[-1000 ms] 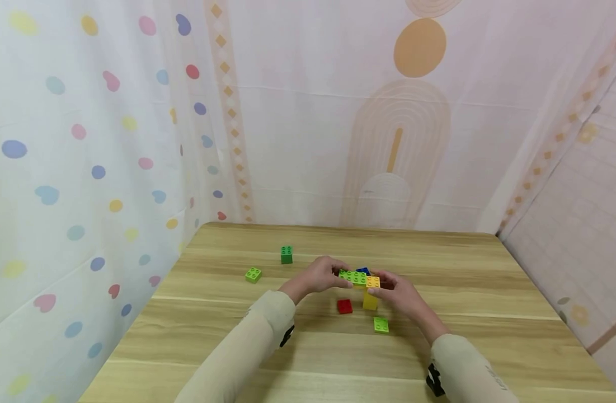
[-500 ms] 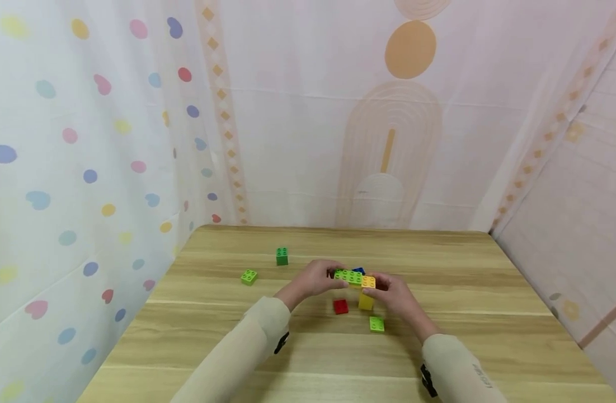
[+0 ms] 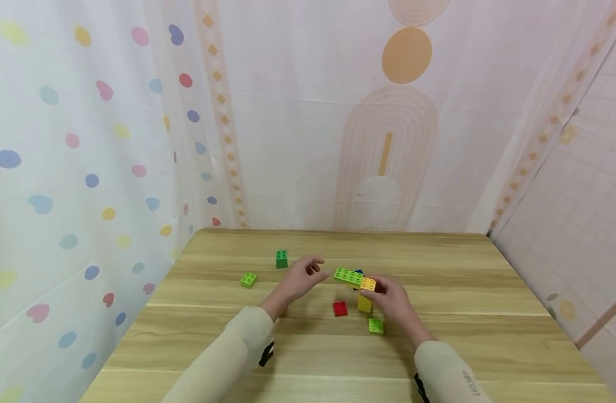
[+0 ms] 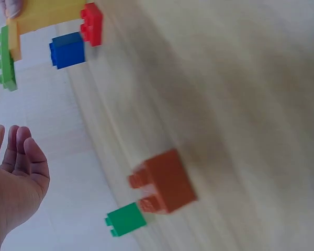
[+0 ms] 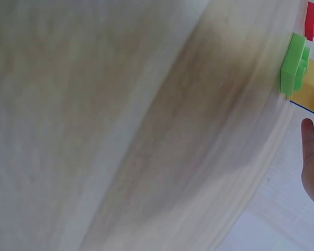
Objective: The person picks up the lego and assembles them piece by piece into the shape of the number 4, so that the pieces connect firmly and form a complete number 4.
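Head view shows a yellow column (image 3: pixel 365 303) standing upright over the wooden table (image 3: pixel 338 369), and the small build at its top is where the hands work. An orange-yellow brick (image 3: pixel 368 284) with four studs sits at the head of the yellow column, and a long light-green brick (image 3: pixel 349 276) with two rows of studs reaches out from it to the left. Whether the column's foot touches the table I cannot tell.

The right hand (image 3: pixel 390 296), at the right side of the column, pinches the orange-yellow brick, thumb on the near side and fingers behind. The left hand (image 3: pixel 301 277) is left of the column, holding nothing, fingers loosely bent and spread from the thumb, clear of the long light-green brick's end.

Around the column lie loose bricks: a blue brick (image 3: pixel 358 272) just behind it, partly hidden; a flat red brick (image 3: pixel 340 308) just to its left; a flat lime brick (image 3: pixel 375 326) in front of it. Well to its left are a lime four-stud brick (image 3: pixel 248 280) and, farther back, a dark-green brick (image 3: pixel 281 259). Left wrist view adds an orange-brown brick (image 4: pixel 170 183), also left of the column.
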### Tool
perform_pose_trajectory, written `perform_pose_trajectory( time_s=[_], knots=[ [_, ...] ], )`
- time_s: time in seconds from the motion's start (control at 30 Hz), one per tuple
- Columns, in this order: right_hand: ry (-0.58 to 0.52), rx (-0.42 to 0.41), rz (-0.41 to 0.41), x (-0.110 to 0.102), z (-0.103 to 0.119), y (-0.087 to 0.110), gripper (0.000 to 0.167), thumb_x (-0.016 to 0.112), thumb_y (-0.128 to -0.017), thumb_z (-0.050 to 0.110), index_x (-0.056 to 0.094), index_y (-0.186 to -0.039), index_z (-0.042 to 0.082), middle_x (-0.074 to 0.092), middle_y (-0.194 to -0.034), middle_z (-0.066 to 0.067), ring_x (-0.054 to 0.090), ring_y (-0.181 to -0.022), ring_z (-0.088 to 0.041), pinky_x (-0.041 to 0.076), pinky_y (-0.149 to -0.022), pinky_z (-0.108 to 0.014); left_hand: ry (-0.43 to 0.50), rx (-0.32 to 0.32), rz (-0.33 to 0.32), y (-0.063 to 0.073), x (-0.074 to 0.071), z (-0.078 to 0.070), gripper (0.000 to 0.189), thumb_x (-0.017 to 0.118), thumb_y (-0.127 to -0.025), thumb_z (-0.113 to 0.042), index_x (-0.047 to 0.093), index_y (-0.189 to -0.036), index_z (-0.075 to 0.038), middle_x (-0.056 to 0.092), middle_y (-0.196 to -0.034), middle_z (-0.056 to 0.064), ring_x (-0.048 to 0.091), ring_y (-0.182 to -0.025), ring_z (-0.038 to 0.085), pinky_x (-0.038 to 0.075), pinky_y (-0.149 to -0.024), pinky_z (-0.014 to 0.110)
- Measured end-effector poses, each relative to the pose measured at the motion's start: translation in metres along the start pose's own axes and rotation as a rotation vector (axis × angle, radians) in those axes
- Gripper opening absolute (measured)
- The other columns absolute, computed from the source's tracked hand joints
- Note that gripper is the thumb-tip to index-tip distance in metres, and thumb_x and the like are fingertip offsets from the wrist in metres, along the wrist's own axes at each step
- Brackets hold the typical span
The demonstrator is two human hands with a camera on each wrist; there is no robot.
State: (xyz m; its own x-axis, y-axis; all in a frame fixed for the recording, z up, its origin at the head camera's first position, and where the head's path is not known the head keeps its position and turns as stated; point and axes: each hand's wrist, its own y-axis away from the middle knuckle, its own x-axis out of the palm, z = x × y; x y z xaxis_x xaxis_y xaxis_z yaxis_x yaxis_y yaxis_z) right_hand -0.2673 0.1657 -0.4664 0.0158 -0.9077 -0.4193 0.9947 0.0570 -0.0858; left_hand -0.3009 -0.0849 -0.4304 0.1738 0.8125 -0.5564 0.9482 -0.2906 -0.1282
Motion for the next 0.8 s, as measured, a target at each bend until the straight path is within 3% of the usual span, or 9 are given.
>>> perform_pose_trajectory(
  time_s=[0.23, 0.43, 0.67, 0.8],
  knots=[
    [-0.032, 0.036, -0.035, 0.003, 0.003, 0.006, 0.037, 0.073, -0.091, 0.018, 0.066, -0.125, 0.005, 0.067, -0.110, -0.008, 0.059, -0.094, -0.020, 0.052, -0.079, -0.032, 0.030, -0.053, 0.007, 0.013, 0.010, 0.015, 0.041, 0.069, -0.095, -0.027, 0.062, -0.126, -0.001, 0.061, -0.105, 0.006, 0.055, -0.094, 0.020, 0.049, -0.078, 0.035],
    [-0.079, 0.072, -0.046, 0.004, 0.003, 0.008, 0.039, 0.073, -0.092, 0.020, 0.065, -0.127, 0.005, 0.065, -0.112, -0.010, 0.059, -0.097, -0.022, 0.052, -0.080, -0.033, 0.068, -0.136, 0.004, 0.021, 0.024, 0.018, 0.041, 0.071, -0.094, -0.024, 0.062, -0.126, 0.000, 0.060, -0.108, 0.008, 0.053, -0.098, 0.023, 0.049, -0.083, 0.039],
    [-0.100, 0.086, -0.079, 0.010, 0.005, 0.010, 0.037, 0.074, -0.091, 0.021, 0.066, -0.125, 0.006, 0.066, -0.114, -0.010, 0.060, -0.098, -0.022, 0.052, -0.081, -0.033, 0.098, -0.152, -0.003, 0.026, 0.039, 0.022, 0.040, 0.074, -0.090, -0.018, 0.063, -0.124, 0.001, 0.061, -0.107, 0.011, 0.054, -0.097, 0.023, 0.049, -0.083, 0.040],
    [-0.090, 0.108, -0.121, 0.014, 0.006, 0.011, 0.037, 0.074, -0.091, 0.023, 0.067, -0.125, 0.009, 0.066, -0.116, -0.009, 0.059, -0.098, -0.022, 0.051, -0.081, -0.033, 0.078, -0.186, 0.022, 0.028, 0.048, 0.026, 0.040, 0.076, -0.089, -0.021, 0.064, -0.122, -0.003, 0.061, -0.105, 0.006, 0.055, -0.094, 0.020, 0.049, -0.080, 0.037]
  ],
)
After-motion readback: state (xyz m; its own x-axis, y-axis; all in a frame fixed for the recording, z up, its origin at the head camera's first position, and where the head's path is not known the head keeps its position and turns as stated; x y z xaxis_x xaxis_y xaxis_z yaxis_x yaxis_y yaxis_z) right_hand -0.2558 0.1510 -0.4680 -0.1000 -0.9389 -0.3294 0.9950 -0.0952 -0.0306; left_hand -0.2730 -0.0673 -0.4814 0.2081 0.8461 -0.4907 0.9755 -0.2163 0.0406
